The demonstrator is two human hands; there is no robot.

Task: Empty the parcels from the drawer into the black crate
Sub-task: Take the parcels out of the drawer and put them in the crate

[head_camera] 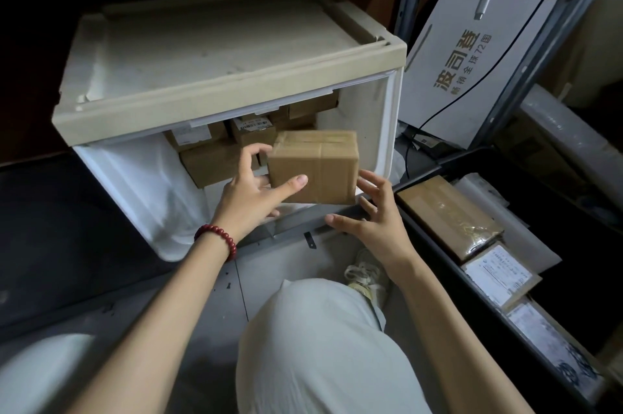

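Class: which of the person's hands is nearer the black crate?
Right. The right hand is open just left of the near end of the black crate. The left hand grips the taped parcel farther left, in front of the drawer.

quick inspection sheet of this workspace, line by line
surface: grey floor below the person's knee
job's things: taped parcel held at the mouth of the open drawer unit; more parcels inside; black crate at right holds flat parcels
clutter: white printed bag beside the drawer unit
grippers: left hand grips the taped parcel; right hand open, fingers spread by its lower corner
cables: white cable hanging; black cable across the bag
surroundings: metal shelf post, dim light
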